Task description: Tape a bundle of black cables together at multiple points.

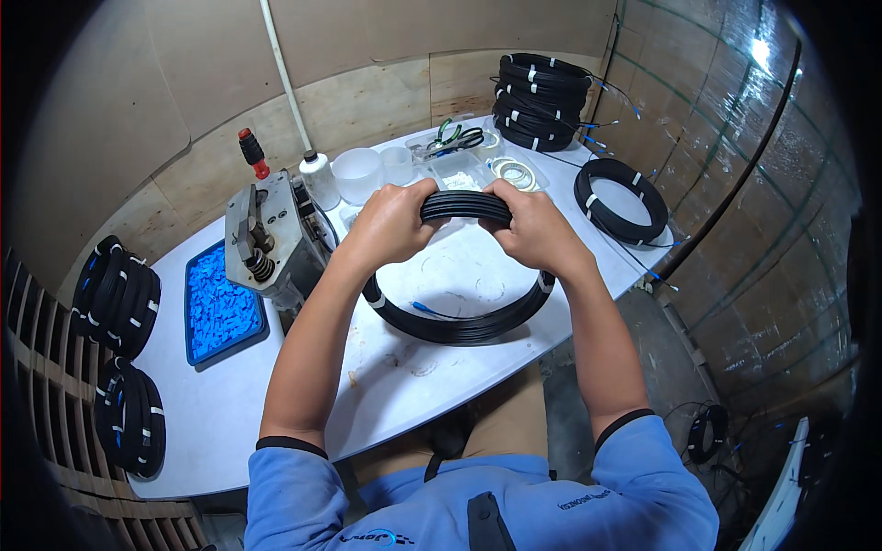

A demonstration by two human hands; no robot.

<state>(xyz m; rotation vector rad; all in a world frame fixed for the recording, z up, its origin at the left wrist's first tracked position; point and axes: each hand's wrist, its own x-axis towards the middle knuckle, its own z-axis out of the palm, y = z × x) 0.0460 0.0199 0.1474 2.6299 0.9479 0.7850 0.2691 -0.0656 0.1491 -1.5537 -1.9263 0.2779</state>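
Blue pieces [219, 308] heaped in a tray [234, 351]!
Right beside it, the metal machine [285, 225]; beyond that, a white bottle [320, 181], then a frosted tub [356, 173].

The blue shirt [432, 505] bears print in two places: at the near left, a logo [390, 538] of dark letters with a bright-blue curved stroke; farther right, a slanting line of letters [584, 500], small and dark.
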